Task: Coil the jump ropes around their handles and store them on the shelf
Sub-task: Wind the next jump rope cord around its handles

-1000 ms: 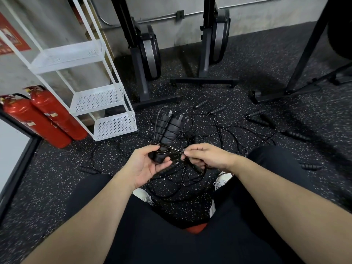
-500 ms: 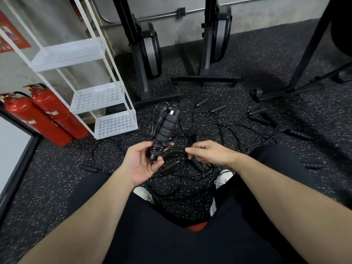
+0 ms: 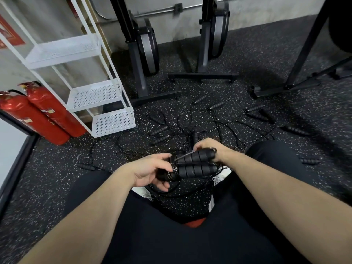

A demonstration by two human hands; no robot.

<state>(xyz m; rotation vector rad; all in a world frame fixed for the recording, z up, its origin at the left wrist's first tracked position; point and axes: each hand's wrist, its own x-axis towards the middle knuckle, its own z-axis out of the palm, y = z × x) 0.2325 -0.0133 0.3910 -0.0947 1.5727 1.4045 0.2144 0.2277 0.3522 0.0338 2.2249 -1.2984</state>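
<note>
Seated above the speckled black rubber floor (image 3: 247,60), I hold a pair of ribbed black foam jump-rope handles (image 3: 194,164) sideways between my knees, thin black cord coiled around one end. My left hand (image 3: 150,171) grips the coiled end; my right hand (image 3: 211,149) curls around the other. More black ropes (image 3: 190,126) lie tangled ahead, near the white perforated metal shelf (image 3: 95,94).

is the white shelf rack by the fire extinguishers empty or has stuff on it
Empty, as far as shown: all three perforated trays of the white metal shelf rack show bare surfaces, with no black jump ropes stored on them yet.
</note>
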